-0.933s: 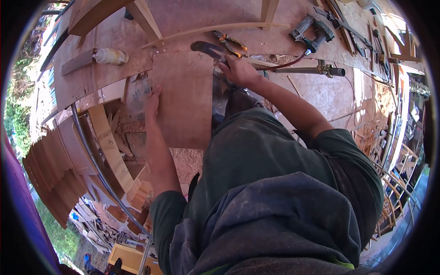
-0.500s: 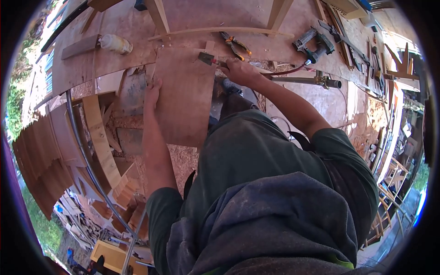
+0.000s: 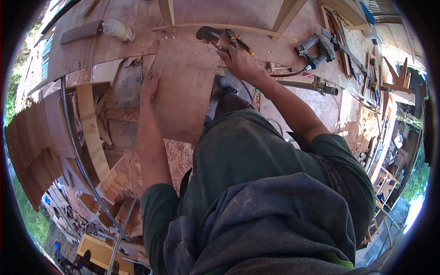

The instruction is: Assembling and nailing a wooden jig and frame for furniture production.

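Note:
A flat rectangular plywood panel (image 3: 183,87) lies in front of me, its far edge against the workbench. My left hand (image 3: 151,85) grips its left edge. My right hand (image 3: 242,63) is closed round the handle of a hammer (image 3: 209,34), whose dark curved head is raised over the panel's far right corner. Just behind my right hand, orange-and-black pliers (image 3: 246,46) lie on the bench, partly covered by the hammer and hand. A thin wooden strip (image 3: 192,26) runs along the bench beyond the panel.
A nail gun (image 3: 316,49) with a red hose rests on the bench to the right, near a metal pipe clamp (image 3: 316,86). At the back left are a cloudy plastic bottle (image 3: 118,31) and a wooden offcut (image 3: 81,33). Wooden boards (image 3: 94,123) stand at my left.
The hammer has risen and tilted, its head now farther over the strip, and my right hand has moved slightly with it. My left hand stays on the panel. The view has shifted a little.

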The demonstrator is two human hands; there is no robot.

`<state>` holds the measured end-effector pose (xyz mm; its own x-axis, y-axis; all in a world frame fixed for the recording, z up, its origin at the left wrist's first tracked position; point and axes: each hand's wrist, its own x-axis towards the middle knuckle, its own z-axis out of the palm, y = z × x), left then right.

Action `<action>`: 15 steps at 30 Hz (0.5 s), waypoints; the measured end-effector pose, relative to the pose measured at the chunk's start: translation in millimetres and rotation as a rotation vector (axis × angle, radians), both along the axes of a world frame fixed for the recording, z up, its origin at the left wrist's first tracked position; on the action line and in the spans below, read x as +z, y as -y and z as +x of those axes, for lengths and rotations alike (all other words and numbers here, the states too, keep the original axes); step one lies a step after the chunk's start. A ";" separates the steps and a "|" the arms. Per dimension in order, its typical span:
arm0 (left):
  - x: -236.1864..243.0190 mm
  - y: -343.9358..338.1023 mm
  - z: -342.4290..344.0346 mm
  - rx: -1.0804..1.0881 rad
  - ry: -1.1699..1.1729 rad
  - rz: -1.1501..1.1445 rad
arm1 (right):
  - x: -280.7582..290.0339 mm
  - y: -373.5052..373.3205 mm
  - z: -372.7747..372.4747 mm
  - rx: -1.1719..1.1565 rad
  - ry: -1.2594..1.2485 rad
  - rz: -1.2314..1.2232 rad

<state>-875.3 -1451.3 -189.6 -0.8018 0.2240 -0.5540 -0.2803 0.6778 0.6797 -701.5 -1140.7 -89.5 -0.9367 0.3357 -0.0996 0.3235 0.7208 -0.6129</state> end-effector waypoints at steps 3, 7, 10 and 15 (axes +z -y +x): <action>7.0 -0.6 -13.4 0.016 0.017 0.068 | -1.9 4.4 -9.0 -0.020 -0.052 -0.014; 9.5 0.5 -13.1 -0.001 0.021 0.014 | -15.8 -2.0 -21.2 0.068 0.211 0.088; 31.1 -8.1 2.6 0.029 -0.029 -0.022 | -10.5 -7.2 -4.8 -0.016 0.160 0.018; 5.0 75.6 11.9 0.081 -0.072 0.076 | 2.6 -11.8 27.9 -0.128 0.095 -0.114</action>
<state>-863.4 -1526.8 -184.6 -0.8559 0.1959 -0.4786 -0.2810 0.6008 0.7484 -673.5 -1128.9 -86.9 -0.8716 0.4330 -0.2298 0.4684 0.5976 -0.6508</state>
